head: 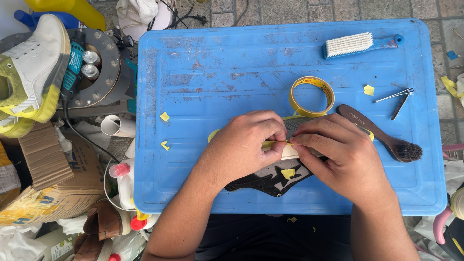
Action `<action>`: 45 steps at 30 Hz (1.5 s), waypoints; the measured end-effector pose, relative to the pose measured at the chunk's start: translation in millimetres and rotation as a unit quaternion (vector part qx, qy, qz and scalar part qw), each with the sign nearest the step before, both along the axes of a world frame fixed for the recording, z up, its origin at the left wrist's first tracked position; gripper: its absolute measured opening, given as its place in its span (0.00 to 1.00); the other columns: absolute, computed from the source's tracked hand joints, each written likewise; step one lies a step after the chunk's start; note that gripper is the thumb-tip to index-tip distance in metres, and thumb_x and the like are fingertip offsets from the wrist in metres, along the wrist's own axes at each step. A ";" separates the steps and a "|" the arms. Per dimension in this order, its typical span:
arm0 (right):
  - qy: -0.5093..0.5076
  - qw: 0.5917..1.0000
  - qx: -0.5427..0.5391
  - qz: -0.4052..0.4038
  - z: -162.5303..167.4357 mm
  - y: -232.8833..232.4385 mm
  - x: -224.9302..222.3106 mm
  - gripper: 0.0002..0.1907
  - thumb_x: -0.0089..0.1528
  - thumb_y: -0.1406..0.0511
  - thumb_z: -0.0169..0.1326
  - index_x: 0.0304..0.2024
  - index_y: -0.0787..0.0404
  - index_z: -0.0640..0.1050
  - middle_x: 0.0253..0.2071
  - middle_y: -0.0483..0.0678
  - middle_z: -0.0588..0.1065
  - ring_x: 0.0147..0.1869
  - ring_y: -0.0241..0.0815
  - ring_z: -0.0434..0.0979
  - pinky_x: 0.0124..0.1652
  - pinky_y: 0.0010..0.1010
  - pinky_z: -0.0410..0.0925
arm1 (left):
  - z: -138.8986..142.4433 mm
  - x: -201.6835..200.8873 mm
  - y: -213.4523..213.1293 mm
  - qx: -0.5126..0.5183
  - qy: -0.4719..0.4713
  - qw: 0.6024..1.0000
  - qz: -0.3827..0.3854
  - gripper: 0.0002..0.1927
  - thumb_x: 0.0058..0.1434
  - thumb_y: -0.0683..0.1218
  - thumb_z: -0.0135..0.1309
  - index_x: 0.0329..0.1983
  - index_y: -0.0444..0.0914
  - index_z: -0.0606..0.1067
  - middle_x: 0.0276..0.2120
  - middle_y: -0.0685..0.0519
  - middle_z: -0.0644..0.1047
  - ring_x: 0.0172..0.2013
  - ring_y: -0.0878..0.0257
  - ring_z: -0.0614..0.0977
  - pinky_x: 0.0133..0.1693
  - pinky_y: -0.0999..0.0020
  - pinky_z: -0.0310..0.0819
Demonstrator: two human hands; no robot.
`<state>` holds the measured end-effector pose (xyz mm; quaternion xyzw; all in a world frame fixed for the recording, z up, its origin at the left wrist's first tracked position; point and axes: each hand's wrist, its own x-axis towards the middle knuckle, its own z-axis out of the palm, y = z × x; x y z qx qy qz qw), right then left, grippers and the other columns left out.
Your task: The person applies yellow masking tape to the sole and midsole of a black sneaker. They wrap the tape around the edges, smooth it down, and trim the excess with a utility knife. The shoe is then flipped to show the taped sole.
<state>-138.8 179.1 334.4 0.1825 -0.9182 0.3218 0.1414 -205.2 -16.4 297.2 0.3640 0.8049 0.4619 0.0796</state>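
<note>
— While my arms come up from the near edge of the blue tray (193,58), what do you see under them?

— A shoe (270,176), lying sole-up on the tray's near half, dark sole with a pale rim. What are your hands doing?

— My left hand (246,142) is curled shut over the shoe's left part, thumb and fingers pinching a strip of yellow tape (270,143) against the rim. My right hand (345,157) is closed too, its fingertips pressing the same strip just beside my left thumb.

— There's a loose scrap of yellow tape stuck on the sole, below your fingers.

— Yes. And just beyond the shoe, touching distance from my knuckles, the tape roll (312,96) stands on its edge, its free end running down to the shoe.

— Right of the shoe?

— A wooden-handled brush (382,135) with dark bristles, its handle partly under my right hand. Farther out, thin metal tweezers (395,96).

— And at the tray's far edge?

— A blue-handled scrubbing brush (360,44) with white bristles. Small yellow scraps (165,116) lie left of the shoe. Off the tray, far left, sits a white sneaker (34,63).
</note>
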 end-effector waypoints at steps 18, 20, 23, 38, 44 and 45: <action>-0.027 0.999 -0.031 0.008 -1.6 9.1 9.2 0.08 0.53 0.71 0.66 0.35 0.63 0.82 0.41 0.48 0.80 0.45 0.44 0.81 0.42 0.32 0.73 | 10.6 5.5 13.7 -0.050 -0.056 0.997 0.013 0.07 0.52 0.43 0.64 0.28 0.37 0.77 0.31 0.52 0.80 0.32 0.59 0.84 0.36 0.64 0.81; -0.045 0.998 -0.050 0.009 -0.7 10.8 9.9 0.09 0.53 0.72 0.66 0.36 0.64 0.82 0.42 0.48 0.80 0.46 0.44 0.81 0.42 0.31 0.74 | 12.0 5.0 13.0 -0.054 -0.070 0.996 0.013 0.06 0.51 0.43 0.63 0.28 0.37 0.78 0.30 0.52 0.80 0.31 0.60 0.84 0.35 0.65 0.81; -0.047 0.998 -0.050 0.008 2.7 12.2 11.7 0.12 0.53 0.72 0.65 0.41 0.64 0.83 0.44 0.50 0.79 0.45 0.44 0.81 0.41 0.31 0.74 | 13.2 5.2 12.9 -0.059 -0.079 0.995 0.015 0.05 0.51 0.42 0.62 0.28 0.37 0.78 0.29 0.52 0.79 0.30 0.60 0.84 0.34 0.65 0.80; -0.044 0.998 0.022 -0.028 9.4 4.0 9.7 0.07 0.60 0.68 0.62 0.38 0.64 0.78 0.41 0.49 0.79 0.47 0.50 0.80 0.42 0.38 0.72 | 17.3 5.9 3.1 0.009 -0.051 0.999 -0.001 0.06 0.53 0.44 0.64 0.31 0.37 0.80 0.33 0.52 0.82 0.33 0.61 0.86 0.37 0.68 0.81; -0.043 0.998 0.030 -0.022 8.4 5.1 8.8 0.09 0.58 0.67 0.63 0.37 0.64 0.77 0.40 0.50 0.79 0.46 0.51 0.79 0.42 0.39 0.72 | 13.0 4.8 4.6 0.002 -0.048 0.999 0.003 0.05 0.53 0.43 0.63 0.30 0.37 0.80 0.33 0.52 0.82 0.32 0.61 0.86 0.36 0.68 0.81; -0.044 0.998 0.032 -0.022 8.2 5.3 8.5 0.09 0.58 0.67 0.63 0.37 0.64 0.77 0.40 0.50 0.79 0.46 0.51 0.79 0.42 0.39 0.72 | 12.5 4.5 4.8 0.001 -0.044 0.999 0.003 0.05 0.54 0.43 0.63 0.30 0.37 0.80 0.33 0.52 0.83 0.32 0.61 0.86 0.36 0.68 0.81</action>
